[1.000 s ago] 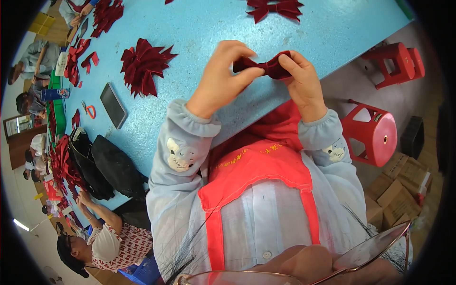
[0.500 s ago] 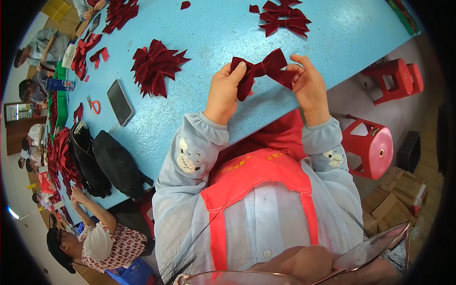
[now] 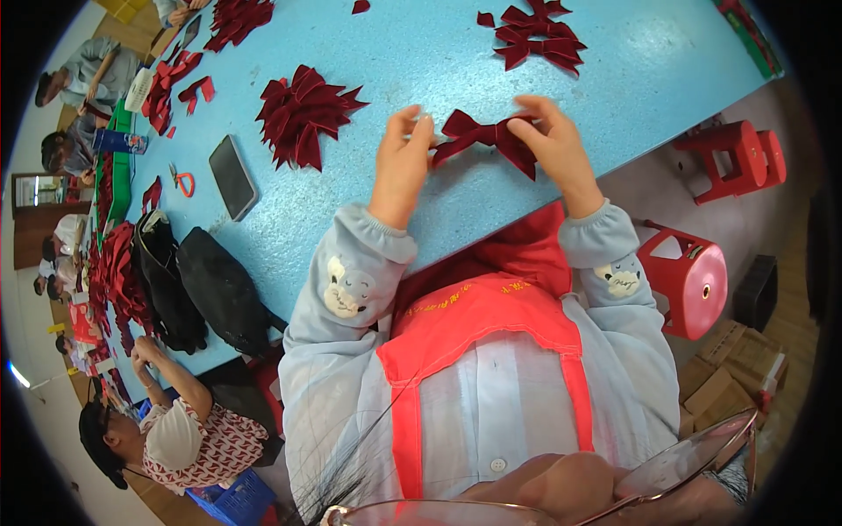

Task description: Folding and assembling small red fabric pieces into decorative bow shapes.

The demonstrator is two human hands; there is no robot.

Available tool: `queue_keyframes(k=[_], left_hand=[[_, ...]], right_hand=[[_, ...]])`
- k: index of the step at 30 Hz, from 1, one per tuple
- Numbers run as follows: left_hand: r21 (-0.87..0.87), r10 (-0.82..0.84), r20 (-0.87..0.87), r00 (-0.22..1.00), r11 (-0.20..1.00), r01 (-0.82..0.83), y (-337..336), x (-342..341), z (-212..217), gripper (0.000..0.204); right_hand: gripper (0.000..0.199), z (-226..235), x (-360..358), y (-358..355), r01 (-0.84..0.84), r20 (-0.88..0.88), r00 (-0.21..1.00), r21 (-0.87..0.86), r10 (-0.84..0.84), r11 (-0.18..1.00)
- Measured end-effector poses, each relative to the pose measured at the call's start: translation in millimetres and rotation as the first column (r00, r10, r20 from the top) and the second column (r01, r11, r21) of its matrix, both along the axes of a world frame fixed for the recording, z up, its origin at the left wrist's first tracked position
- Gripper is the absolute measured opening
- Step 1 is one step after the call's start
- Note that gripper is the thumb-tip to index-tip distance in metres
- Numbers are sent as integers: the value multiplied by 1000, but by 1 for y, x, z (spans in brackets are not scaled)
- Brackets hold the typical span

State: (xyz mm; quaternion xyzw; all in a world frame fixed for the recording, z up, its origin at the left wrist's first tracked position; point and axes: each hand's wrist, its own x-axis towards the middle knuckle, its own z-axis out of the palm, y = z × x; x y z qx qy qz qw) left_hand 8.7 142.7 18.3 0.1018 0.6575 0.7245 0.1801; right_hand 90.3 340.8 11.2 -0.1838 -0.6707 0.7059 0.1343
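On the blue counter (image 3: 421,53), well left of the heap of bows (image 3: 309,118), you have a blue can (image 3: 120,141) and, toward your side, a loose pile of red ribbon (image 3: 123,272). Orange-handled scissors (image 3: 182,181) lie left of the heap and a little nearer you. A seated co-worker (image 3: 206,430) is farther off to the heap's lower left. Two black bags (image 3: 224,289) rest nearer you than the heap, also to its left, and a dark phone (image 3: 233,178) lies between the scissors and the heap.

Right of the heap, your left grip (image 3: 403,167) stands between it and the dark red bow (image 3: 478,134). That grip is partly wide, its fingertips blurred; you cannot tell whether it touches the bow. Your right grip (image 3: 557,153), farther right of the heap, is narrow, thumb and fingers about the bow's right loop. Well right of the heap and farther from you lie more bows (image 3: 539,39); red stools (image 3: 680,280) stand on the floor to the far right.

Your bow's long axis runs roughly left to right, away from the heap, its tails pointing toward you.

It looks velvety, with two full loops, a narrow middle and pointed tails.
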Motion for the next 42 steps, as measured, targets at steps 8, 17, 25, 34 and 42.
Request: queue_keyframes(k=[8,17,25,34,42], left_hand=[[-511,-405,-768,497,855,-92,-66,25,-19,20],[-434,-388,-857,340,898,-68,2,9,4,24],[-657,-622,-741,254,749,-83,30,-10,-11,36],[-683,-635,-721,277,719,-127,34,-12,-20,39],[-552,-449,-808,382,804,-221,12,-9,2,34]], right_hand=[[16,-23,34,36,221,-176,975,644,-139,733],[28,-2,34,-3,52,-180,968,827,176,559],[38,6,27,-4,45,-148,969,894,199,446],[41,-4,18,5,-55,-42,977,897,208,438],[37,-2,13,10,-6,-123,977,802,176,597]])
